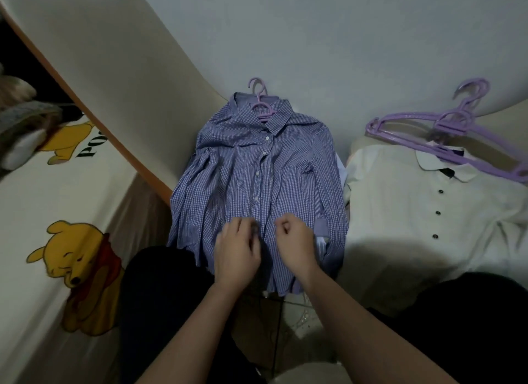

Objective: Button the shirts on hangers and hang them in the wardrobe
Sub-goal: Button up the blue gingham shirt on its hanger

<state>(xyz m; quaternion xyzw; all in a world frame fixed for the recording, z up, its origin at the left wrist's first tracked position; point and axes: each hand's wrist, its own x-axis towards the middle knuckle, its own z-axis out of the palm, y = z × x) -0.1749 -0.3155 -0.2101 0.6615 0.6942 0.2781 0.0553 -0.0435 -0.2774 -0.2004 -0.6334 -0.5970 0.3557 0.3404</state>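
I am working low on the blue checked shirt (257, 166), which is lying flat before my knees on its purple hanger (261, 103), with the upper buttons looking closed. My left grip (237, 249) is pinching the front edge near the hem. My right grip (295, 240) is curling tight just beside it, but I cannot tell whether it is holding cloth. The fabric is bunching here, so I am risking a button in the wrong hole and an uneven hem. Tugging too hard could be dragging the collar off the hanger.
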